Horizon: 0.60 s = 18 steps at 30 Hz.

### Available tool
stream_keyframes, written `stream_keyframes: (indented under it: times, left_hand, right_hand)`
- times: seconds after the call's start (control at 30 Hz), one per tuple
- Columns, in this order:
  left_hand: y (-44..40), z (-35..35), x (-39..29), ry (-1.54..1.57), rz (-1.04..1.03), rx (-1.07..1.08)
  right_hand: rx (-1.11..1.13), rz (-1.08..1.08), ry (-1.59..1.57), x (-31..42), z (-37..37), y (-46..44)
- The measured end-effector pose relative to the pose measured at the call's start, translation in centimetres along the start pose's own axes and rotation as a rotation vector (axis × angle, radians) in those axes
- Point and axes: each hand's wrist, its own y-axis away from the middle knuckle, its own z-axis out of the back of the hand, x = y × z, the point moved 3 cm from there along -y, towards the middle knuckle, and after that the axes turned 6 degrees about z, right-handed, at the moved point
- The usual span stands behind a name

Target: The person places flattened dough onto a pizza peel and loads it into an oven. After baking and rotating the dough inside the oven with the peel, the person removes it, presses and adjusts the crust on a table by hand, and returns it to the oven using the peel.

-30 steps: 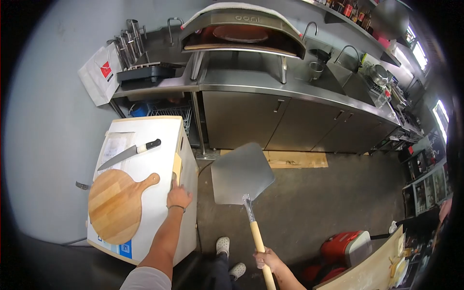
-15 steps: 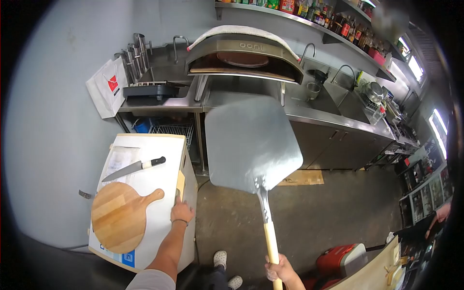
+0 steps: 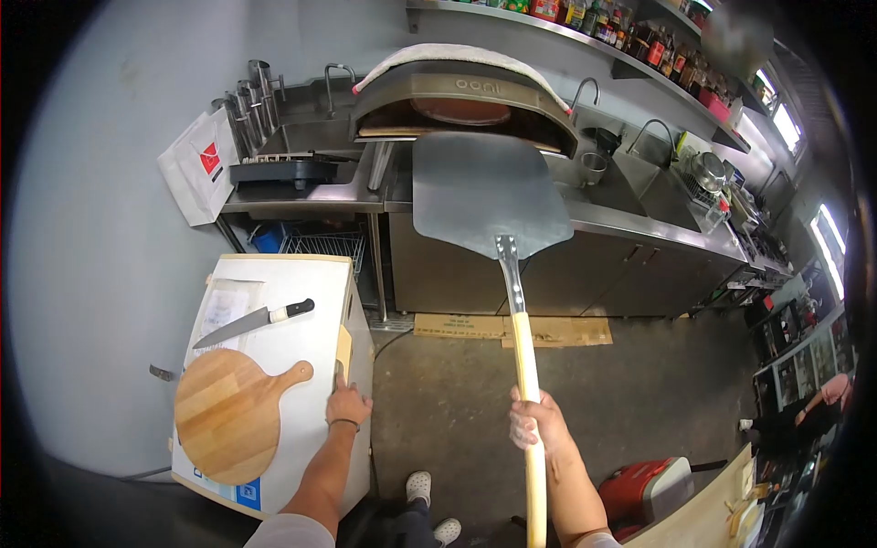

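Flat, apparently metal peel (image 3: 489, 192), wooden handle (image 3: 524, 365)

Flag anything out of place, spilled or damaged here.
Flattened cardboard lies on the floor by the cabinets, an odd spot; the white paper bag sits askew at the counter's end. No spill or damage visible.

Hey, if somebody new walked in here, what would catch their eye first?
Probably the broad, flat grey metal peel with its pale wooden handle, raised mid-view in the right hand. Just beyond it stands the dark, arched oven with a white cloth over its top. To the left, a round wooden board and a black-handled knife lie on a white-topped cabinet.
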Motion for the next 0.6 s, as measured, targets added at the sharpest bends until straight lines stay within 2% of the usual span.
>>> stream_keyframes:
  times: [0.17, 0.2, 0.27, 0.4, 0.6]
  left_hand:
    - [-0.2, -0.6, 0.3, 0.005, -0.029, -0.033]
    - [-0.3, -0.8, 0.4, 0.007, -0.024, -0.032]
    - [-0.3, -1.0, 0.6, 0.009, -0.022, -0.027]
    - [-0.2, -0.7, 0.3, 0.02, -0.023, -0.042]
    - [-0.6, -1.2, 0.4, 0.014, -0.003, -0.037]
  right_hand:
    - [0.002, 0.073, 0.035, 3.5, -1.8, -1.0]
    - [0.094, 0.07, -0.031, 4.0, -1.7, -1.3]
    - [0.002, 0.026, -0.065, 5.2, -2.1, -1.5]
    - [0.028, -0.016, -0.274, 6.6, -3.8, -2.5]
    - [0.132, 0.036, -0.122, 9.6, -3.5, -12.0]
